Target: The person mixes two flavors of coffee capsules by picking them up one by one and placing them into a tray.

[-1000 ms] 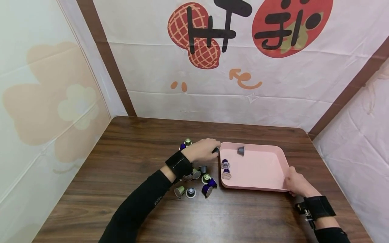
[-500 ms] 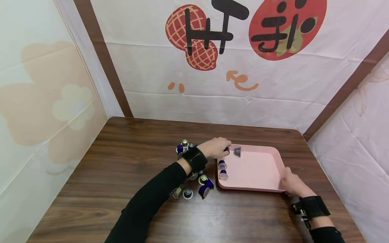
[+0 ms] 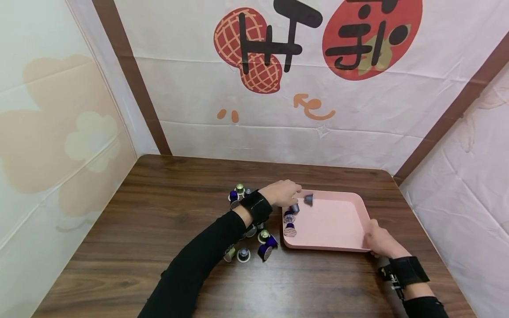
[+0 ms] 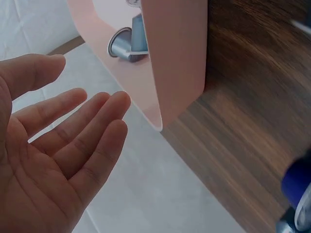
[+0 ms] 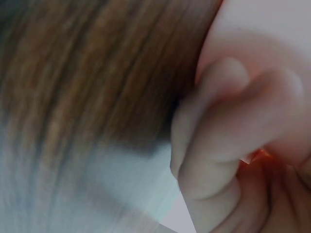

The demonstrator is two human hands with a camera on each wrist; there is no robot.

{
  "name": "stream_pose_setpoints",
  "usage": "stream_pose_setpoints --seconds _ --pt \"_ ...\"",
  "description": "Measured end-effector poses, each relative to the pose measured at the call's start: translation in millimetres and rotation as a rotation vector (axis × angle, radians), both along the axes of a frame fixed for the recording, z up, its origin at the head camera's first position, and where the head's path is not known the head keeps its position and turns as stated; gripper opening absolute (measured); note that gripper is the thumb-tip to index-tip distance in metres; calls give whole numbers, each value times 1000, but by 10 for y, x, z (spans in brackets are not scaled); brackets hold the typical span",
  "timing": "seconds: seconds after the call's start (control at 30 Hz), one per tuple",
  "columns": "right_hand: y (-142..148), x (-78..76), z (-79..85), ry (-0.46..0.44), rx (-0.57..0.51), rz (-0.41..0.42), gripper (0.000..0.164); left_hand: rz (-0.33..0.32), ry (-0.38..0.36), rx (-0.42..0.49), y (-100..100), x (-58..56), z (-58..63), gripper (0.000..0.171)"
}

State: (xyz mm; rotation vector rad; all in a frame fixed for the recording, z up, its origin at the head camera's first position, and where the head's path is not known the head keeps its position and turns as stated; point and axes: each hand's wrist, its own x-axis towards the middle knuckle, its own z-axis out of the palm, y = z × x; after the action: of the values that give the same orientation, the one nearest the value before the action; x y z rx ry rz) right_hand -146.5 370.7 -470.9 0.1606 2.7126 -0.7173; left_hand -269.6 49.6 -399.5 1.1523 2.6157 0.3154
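Over the left end of the pink tray (image 3: 338, 221) is my left hand (image 3: 281, 193), holding nothing. In the left wrist view its fingers (image 4: 99, 155) and thumb are spread apart beside the tray's wall. Near that hand, a grey-blue coffee capsule (image 3: 294, 208) lies in the tray, with another grey-blue capsule (image 3: 308, 199) to its right. Two purple capsules, one (image 3: 289, 216) behind the other (image 3: 290, 230), sit along the tray's left side. My right hand (image 3: 383, 240) grips the tray's right front corner, its fingers (image 5: 233, 126) curled at the rim in the right wrist view.
Several loose capsules (image 3: 264, 252) in green, purple and silver lie on the wooden table (image 3: 159, 229) left of the tray, partly hidden under my left arm. A printed white cloth (image 3: 238, 141) hangs behind the table's back edge.
My left hand has moved right over the tray and let go of a dark grey-blue capsule, which now lies inside. The right hand keeps its grip on the tray.
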Motion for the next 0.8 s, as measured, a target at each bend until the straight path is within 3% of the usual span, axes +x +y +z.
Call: stream_pose_setpoints --seconds 0.17,0.5,0.63,0.8 --pt "-11 -29 3 -35 5 -22 36 15 18 -23 -226 6 73 33" --pt "12 -22 -33 0 27 2 35 58 23 20 -900 101 190 17" --pt "-3 -17 -31 0 22 6 34 81 1 39 -1174 197 167 9" --pt "-8 -4 -8 -8 17 8 33 120 -26 84 -1463 345 77 13"
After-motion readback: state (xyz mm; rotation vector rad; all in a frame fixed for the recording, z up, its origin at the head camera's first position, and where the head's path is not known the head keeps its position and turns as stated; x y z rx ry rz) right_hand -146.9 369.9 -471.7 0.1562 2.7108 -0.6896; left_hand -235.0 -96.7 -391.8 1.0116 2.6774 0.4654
